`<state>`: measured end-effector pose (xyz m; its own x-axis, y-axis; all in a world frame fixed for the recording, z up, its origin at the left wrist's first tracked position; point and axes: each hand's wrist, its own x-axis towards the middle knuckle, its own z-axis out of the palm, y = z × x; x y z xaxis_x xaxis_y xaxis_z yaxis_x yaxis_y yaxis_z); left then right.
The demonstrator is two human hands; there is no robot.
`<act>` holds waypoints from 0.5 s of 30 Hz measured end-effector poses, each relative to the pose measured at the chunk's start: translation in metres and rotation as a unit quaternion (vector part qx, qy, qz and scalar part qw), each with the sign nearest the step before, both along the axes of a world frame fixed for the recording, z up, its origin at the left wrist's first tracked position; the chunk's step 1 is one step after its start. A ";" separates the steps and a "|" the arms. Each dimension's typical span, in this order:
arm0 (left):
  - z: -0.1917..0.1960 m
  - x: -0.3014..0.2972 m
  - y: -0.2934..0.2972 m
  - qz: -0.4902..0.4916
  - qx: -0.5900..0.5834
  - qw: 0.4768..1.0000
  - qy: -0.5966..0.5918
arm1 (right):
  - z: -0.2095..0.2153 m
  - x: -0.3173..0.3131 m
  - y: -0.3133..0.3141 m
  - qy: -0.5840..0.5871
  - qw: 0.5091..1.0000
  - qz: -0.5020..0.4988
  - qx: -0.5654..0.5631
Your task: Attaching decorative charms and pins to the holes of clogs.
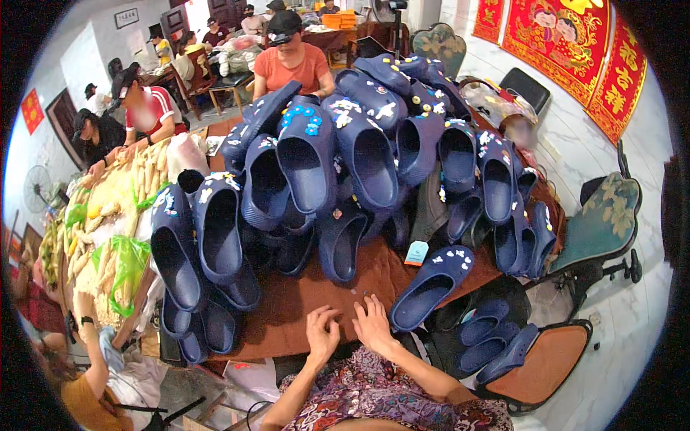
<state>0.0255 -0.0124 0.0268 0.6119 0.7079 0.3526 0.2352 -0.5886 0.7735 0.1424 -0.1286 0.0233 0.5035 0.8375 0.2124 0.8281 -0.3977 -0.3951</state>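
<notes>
- Two hands, head view: left hand [321, 332] and right hand [373, 323] rest fingers-down on the brown bench [302, 302], side by side, each grip slack and holding nothing.
- Nearest thing: navy foam clog [430, 284], just right of the right hand, sole down, white charms on its toe.
- Judged light, flexible, non-fragile; take it by the heel rim.
- Forearms enter from the lower edge, wrists bent down.

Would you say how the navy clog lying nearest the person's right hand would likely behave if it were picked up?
The navy clog looks like thick moulded foam, so probably light and springy, keeping its shape. Its small charms might snag or pop off. Lying open side up near the table edge, it seems unlikely to roll.
</notes>
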 end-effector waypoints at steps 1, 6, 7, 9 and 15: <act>-0.001 0.006 -0.002 -0.022 -0.007 1.000 -0.016 | 0.005 0.002 -0.003 -0.001 1.000 0.008 0.002; 0.003 0.052 -0.021 -0.119 -0.036 0.991 -0.054 | 0.035 0.022 -0.028 0.119 0.990 0.031 0.072; 0.005 0.057 -0.023 -0.132 -0.043 0.988 -0.062 | 0.052 0.023 -0.031 0.179 0.976 0.030 0.121; 0.013 0.072 -0.028 -0.131 -0.052 0.987 -0.082 | 0.092 0.032 -0.038 0.168 0.970 -0.050 0.171; 0.020 0.101 -0.042 -0.212 -0.060 0.971 -0.089 | 0.143 0.136 -0.086 0.047 0.919 -0.214 0.327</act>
<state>0.1266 -0.0539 0.0470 0.7944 0.4483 0.4099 -0.1529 -0.5055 0.8492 0.2786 -0.2143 0.1658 0.7993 0.2669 0.5385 0.6008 -0.3313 -0.7275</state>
